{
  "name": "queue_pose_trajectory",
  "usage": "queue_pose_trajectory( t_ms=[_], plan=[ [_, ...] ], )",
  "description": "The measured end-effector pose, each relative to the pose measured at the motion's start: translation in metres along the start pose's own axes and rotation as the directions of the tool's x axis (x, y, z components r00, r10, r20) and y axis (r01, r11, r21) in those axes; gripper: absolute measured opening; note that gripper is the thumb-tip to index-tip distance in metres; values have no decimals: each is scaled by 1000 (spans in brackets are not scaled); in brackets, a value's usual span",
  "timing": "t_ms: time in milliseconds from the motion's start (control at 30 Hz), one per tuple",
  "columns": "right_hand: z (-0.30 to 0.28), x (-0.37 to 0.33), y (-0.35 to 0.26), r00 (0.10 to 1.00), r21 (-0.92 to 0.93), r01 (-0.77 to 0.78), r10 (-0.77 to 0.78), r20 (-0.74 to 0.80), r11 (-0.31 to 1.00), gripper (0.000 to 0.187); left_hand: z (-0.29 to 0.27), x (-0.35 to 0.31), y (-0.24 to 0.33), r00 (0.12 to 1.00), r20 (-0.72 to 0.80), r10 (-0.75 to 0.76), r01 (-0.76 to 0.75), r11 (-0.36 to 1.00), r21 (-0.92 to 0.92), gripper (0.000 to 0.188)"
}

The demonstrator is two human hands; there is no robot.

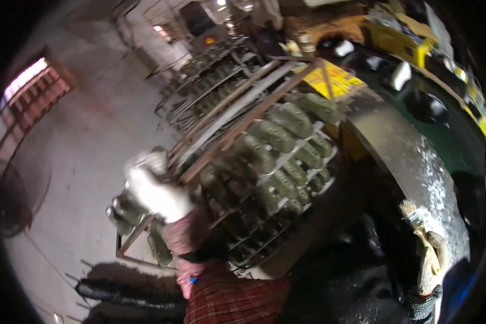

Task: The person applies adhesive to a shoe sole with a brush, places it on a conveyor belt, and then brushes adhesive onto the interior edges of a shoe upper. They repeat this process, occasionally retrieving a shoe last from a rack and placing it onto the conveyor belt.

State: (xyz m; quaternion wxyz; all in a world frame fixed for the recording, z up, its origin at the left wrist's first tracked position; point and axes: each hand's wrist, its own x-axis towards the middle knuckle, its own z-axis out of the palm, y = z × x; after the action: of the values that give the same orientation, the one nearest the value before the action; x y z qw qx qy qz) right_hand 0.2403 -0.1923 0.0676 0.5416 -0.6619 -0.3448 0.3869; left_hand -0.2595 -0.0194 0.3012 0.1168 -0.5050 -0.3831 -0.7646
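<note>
My left hand (155, 189), in a white glove, reaches over the left end of a metal rack (221, 141). Motion blurs its fingers, so their grip does not show. Olive-green shoes (278, 135) with eyelets stand in rows on the rack's tiers. Two more shoes (125, 211) are just below and left of that hand. At the lower right, my right hand (435, 254), also gloved, is closed around a paintbrush (416, 213) with pale, splayed bristles. The brush is over the edge of a worn worktop (424, 167) spattered with white.
On the right, a dark green belt or surface (416, 108) carries white and black items. A yellow box (399, 40) stands at the far right. Behind the rack is another rack of shoes (210, 78). A round fan (13, 200) is at the far left. Black padded bars (127, 290) lie at the lower left.
</note>
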Motion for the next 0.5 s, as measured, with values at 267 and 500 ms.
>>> queue_pose_trajectory(
  t_ms=[267,500],
  plan=[
    [65,-28,-55,842,-128,535,-516,157,835,28,-159,47,-50,959,-99,-267,224,494,840,71],
    [33,-41,-13,949,52,310,-312,48,949,25,-148,52,-94,945,43,-324,281,873,399,70]
  ],
)
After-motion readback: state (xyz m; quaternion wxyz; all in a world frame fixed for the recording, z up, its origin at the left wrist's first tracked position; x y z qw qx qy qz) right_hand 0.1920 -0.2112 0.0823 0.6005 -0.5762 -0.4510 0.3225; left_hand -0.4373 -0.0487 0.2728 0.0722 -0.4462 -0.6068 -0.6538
